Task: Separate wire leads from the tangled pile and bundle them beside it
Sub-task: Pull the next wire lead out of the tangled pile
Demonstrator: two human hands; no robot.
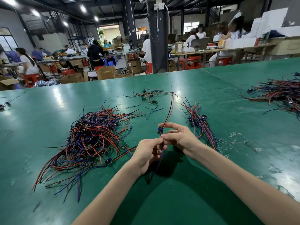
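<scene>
Both hands are up over the green desk (211,176), just right of the tangled pile (90,138), working a single wire lead (168,109). The left hand (148,149) has a tight grip, fingertips pinched on the lead just under its small blue connector (159,131), and a blue-purple tail hangs down past the palm. The right hand (180,138) meets it there, thumb and fingers curled in and pinching at the connector, while the red and black strands rise straight up and away from the grip. Further right of the pile lies the bundle (200,125), its leads roughly side by side with the blue connectors grouped together. Beyond the pile sits a small loose cluster (146,97) of leads, and far to its right a second heap (279,95). The print on the connector is too small to read.
</scene>
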